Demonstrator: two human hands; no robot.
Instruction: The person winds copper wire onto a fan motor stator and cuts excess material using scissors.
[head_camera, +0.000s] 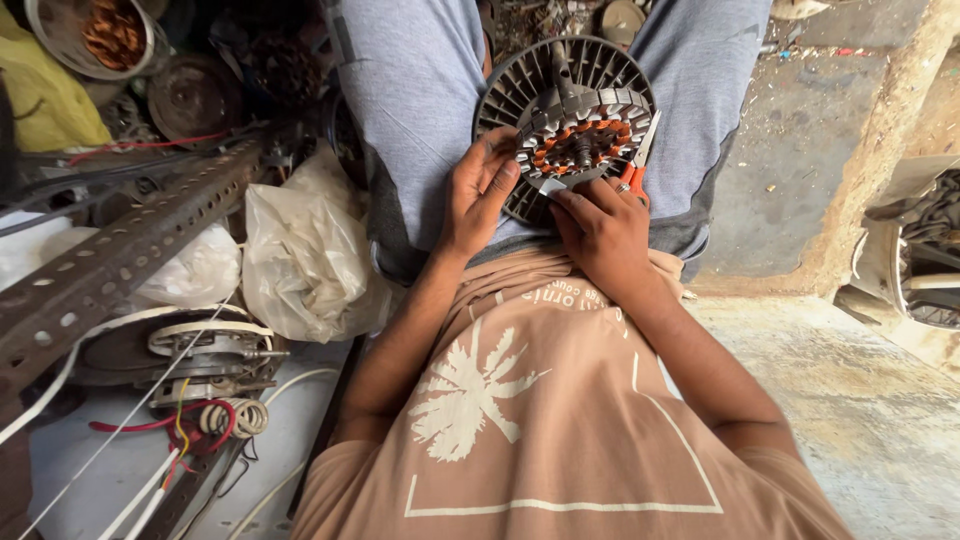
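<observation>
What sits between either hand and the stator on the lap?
Nothing visible. The left hand already touches the stator at its left rim, and the right hand, holding orange-handled pliers, touches its lower edge.

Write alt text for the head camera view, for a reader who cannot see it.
A seated person rests a round grey finned fan motor with copper windings on their lap, the left hand gripping its rim and the right hand at its lower edge with orange-handled scissors. A crumpled white plastic bag and a rusty perforated metal bar lie to the left.
</observation>
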